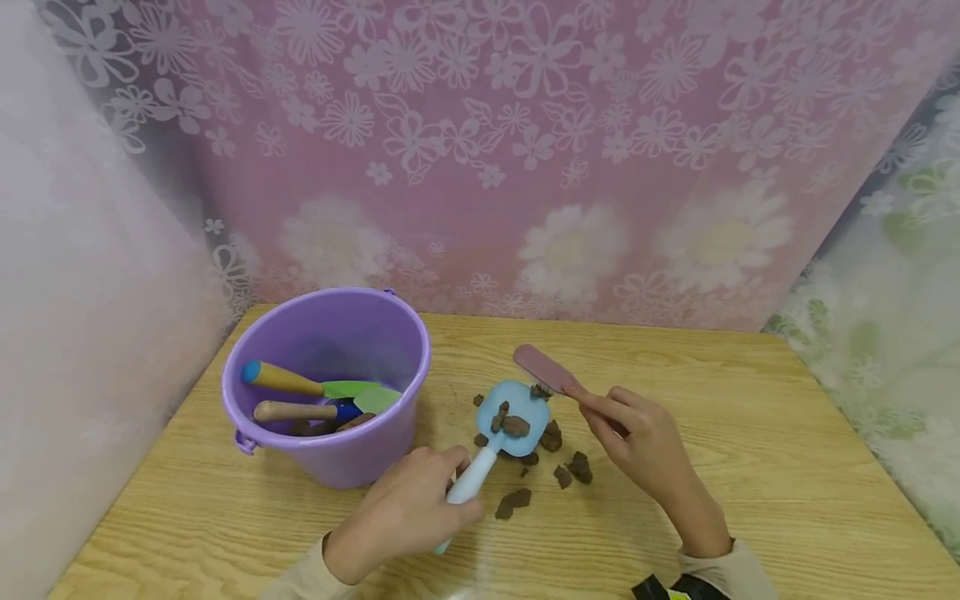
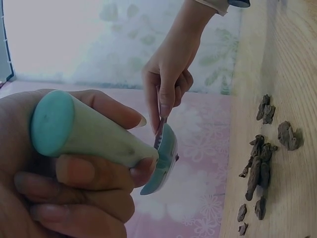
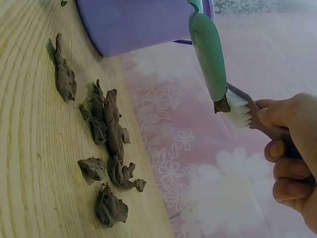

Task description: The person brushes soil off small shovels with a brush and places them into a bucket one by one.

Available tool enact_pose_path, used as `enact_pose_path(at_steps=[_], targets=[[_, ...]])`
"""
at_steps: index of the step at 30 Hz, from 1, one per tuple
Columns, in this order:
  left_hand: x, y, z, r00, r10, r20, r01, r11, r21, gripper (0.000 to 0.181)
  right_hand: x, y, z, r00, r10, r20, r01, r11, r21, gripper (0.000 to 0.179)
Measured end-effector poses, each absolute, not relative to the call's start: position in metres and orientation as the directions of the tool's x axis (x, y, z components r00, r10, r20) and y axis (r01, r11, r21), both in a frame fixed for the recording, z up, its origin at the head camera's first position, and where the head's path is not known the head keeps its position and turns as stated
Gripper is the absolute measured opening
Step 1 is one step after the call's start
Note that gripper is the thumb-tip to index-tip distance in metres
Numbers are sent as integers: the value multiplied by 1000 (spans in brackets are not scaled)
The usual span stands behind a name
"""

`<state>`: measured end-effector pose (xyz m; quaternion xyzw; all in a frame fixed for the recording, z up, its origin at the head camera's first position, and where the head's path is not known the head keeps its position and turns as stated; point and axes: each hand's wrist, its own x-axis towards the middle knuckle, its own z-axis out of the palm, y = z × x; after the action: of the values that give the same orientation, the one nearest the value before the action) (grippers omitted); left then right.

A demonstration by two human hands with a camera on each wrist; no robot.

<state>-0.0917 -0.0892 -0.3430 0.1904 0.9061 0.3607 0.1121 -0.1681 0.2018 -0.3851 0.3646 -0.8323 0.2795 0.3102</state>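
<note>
My left hand [image 1: 408, 504] grips the pale handle of a light blue toy shovel [image 1: 525, 446], whose blade carries several brown clay pieces [image 1: 514, 426]. In the left wrist view the handle's teal end cap sits among the curled fingers. My right hand [image 1: 641, 442] pinches the handle of a mauve brush [image 1: 546, 369] with white bristles [image 3: 240, 109]. In the right wrist view those bristles meet the shovel blade's edge, where a bit of clay [image 3: 222, 104] hangs. The blade is raised off the table. Several clay lumps [image 1: 579, 467] lie scattered on the wood below it.
A purple bucket [image 1: 390, 450] stands left of my left hand. Inside lean garden tools, one with a yellow handle [image 1: 288, 379] and one with a wooden handle [image 1: 296, 411]. Flowered pink cloth [image 1: 487, 208] hangs behind the wooden table [image 1: 712, 358].
</note>
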Motion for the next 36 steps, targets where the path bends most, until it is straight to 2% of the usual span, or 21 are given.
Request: enact_pose_path(at_steps=[15,20,27,36], targets=[[-102,-91,-353,-910,403,-98,206,643,737,13,-168,199,-393,-635,-437,637,-732,604,-316,37],[-104,-90,-355,-915,390,-99,188,631,753,11,-168,195,-396,-649,-426,630,-726,594,-345,36],[-103,-91,-356,-916,399,-47,242,641,729,12,-167,192,-398,-670,-411,618,-714,585,-385,39],[-106,-94,-367,-903,392,-175,161,689,707,15,-165,192,-406,-680,-496,540,-704,648,-291,32]])
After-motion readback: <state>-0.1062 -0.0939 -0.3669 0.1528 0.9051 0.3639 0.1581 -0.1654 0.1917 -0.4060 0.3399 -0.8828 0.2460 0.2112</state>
